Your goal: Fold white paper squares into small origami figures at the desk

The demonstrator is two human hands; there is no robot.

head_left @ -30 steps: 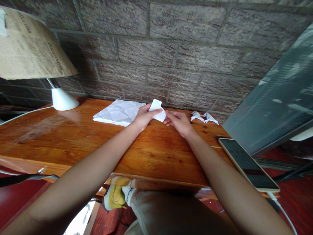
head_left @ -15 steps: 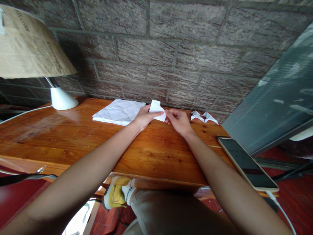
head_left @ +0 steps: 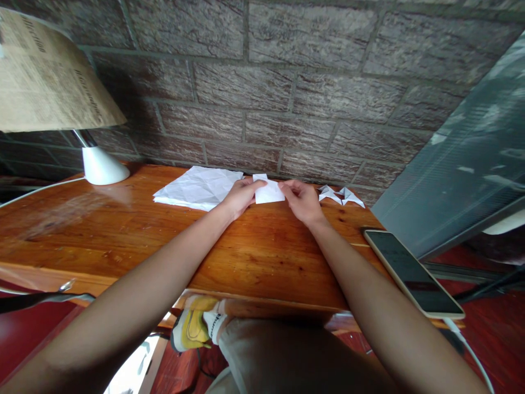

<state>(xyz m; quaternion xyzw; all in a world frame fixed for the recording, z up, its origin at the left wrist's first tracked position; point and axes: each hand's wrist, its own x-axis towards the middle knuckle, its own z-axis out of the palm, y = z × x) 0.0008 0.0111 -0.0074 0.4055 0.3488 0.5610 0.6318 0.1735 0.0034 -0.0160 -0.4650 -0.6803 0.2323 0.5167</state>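
A small folded piece of white paper is held between my two hands, over the back part of the wooden table. My left hand grips its left side, thumb on top. At its right edge, my right hand pinches the paper between thumb and fingers. A stack of creased white paper sheets lies just left of my left hand. Right of my right hand stand two folded white paper pieces with pointed tips.
A lamp with a newsprint shade stands at the left. A phone with a white cable lies at the right edge of the wooden table. The brick wall rises directly behind.
The folded paper has turned and now lies flatter, its lower edge nearly level. My right hand's grip has shifted to its upper right corner.
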